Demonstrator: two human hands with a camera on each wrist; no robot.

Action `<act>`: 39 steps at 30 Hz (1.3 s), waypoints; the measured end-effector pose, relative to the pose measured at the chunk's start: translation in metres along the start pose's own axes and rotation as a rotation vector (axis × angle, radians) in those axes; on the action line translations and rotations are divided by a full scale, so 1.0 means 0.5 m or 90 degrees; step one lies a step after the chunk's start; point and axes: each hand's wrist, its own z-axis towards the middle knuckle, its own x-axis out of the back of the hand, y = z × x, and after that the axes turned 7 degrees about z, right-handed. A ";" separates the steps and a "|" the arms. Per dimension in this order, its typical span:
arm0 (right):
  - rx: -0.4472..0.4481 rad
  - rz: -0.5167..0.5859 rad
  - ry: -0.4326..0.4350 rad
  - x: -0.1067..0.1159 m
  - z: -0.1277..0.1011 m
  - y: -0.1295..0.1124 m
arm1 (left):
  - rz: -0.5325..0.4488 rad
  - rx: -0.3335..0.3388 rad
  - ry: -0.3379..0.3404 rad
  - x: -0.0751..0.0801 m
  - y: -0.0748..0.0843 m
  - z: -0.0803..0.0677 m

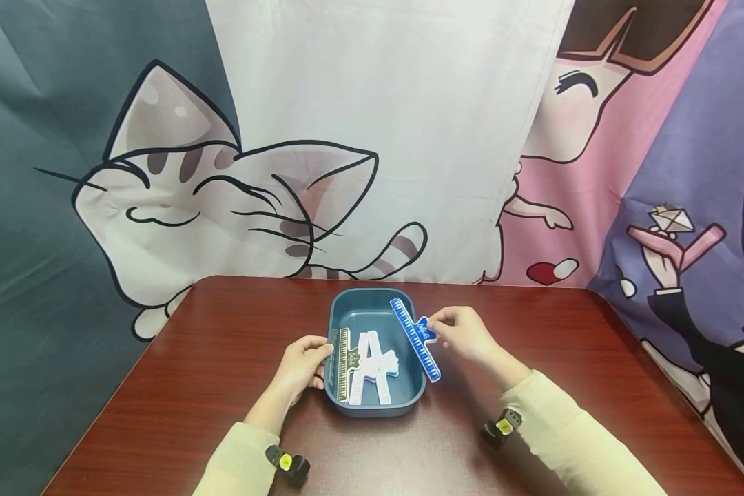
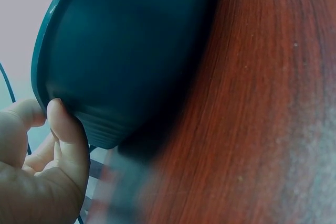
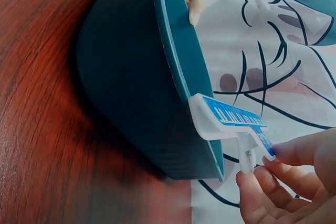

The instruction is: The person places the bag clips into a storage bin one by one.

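Observation:
A blue clip (image 1: 414, 337) with a piano-key pattern along its long bar is pinched at its handle by my right hand (image 1: 469, 335). It slants over the right rim of a dark teal plastic bin (image 1: 375, 412). In the right wrist view, the clip's white underside (image 3: 207, 124) shows right at the rim. My left hand (image 1: 296, 368) grips the bin's left wall, thumb over the rim. Inside the bin, a black-and-gold piano-key clip (image 1: 344, 368) lies along the left side, beside pale white clips (image 1: 382, 379) that overlap each other.
The bin stands on a reddish-brown wooden table (image 1: 211, 386), near its back edge. Behind the table hangs a cloth (image 1: 446, 138) printed with cartoon figures. Both wrists wear small black cameras (image 1: 296, 470).

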 end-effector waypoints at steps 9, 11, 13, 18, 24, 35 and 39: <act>-0.004 -0.007 -0.009 -0.012 -0.002 -0.010 | -0.004 -0.008 -0.006 -0.001 0.002 -0.003; -0.005 -0.005 -0.009 -0.015 -0.002 -0.013 | -0.004 -0.010 -0.006 0.000 0.002 -0.003; -0.005 -0.005 -0.011 -0.017 -0.003 -0.015 | -0.003 -0.009 -0.005 0.000 0.001 -0.003; -0.005 0.001 -0.017 -0.025 -0.004 -0.020 | -0.002 -0.005 -0.003 0.000 -0.001 -0.002; 0.001 0.011 -0.024 -0.032 -0.005 -0.025 | -0.005 -0.002 -0.005 0.000 0.000 -0.003; -0.005 0.004 -0.035 -0.045 -0.003 -0.038 | -0.005 0.001 -0.013 0.001 0.004 -0.002; -0.004 -0.001 -0.036 -0.050 -0.003 -0.043 | -0.002 0.000 -0.007 0.000 0.005 -0.005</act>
